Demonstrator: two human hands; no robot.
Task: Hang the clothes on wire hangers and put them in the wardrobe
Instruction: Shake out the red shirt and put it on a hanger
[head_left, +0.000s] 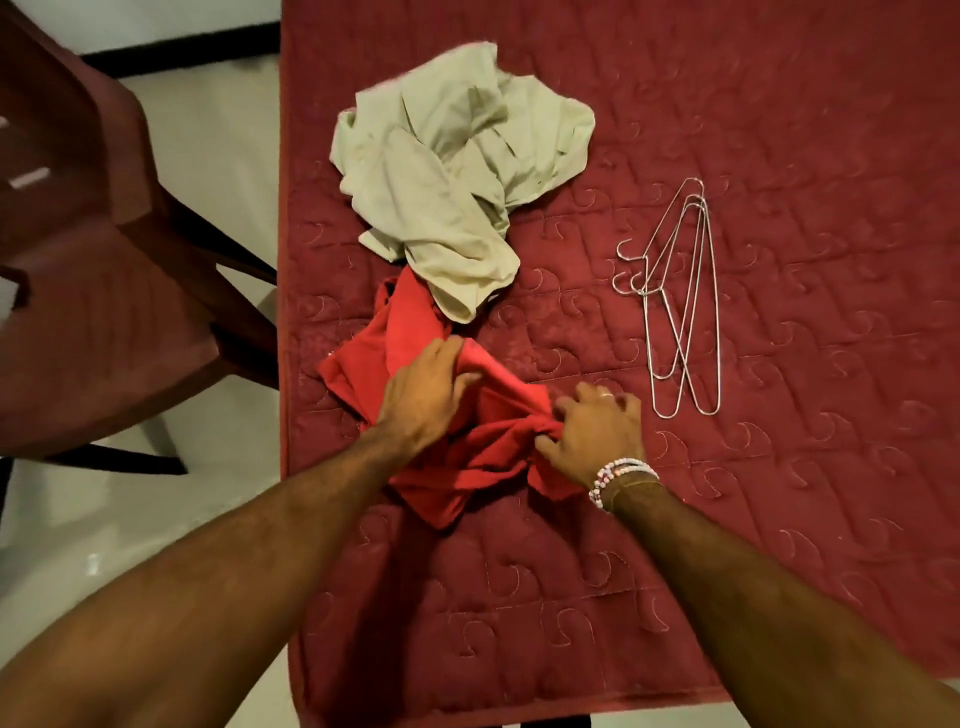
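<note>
Both hands are on the red cloth (467, 447). The left hand (423, 395) lies curled on top, fingers pressing a fold. The right hand (592, 431) pinches a bunched bit tight. The cloth sits right under them, all crumpled. The hangers (680, 306) lie just past the right hand, pointing long-ways away from the person, so that hand is nearer to them. The pale cloth (452, 171) is farther out, touching the red one. Lots of open bed (805, 519) on the right; the bed's edge and a chair (93, 260) are close on the left.
</note>
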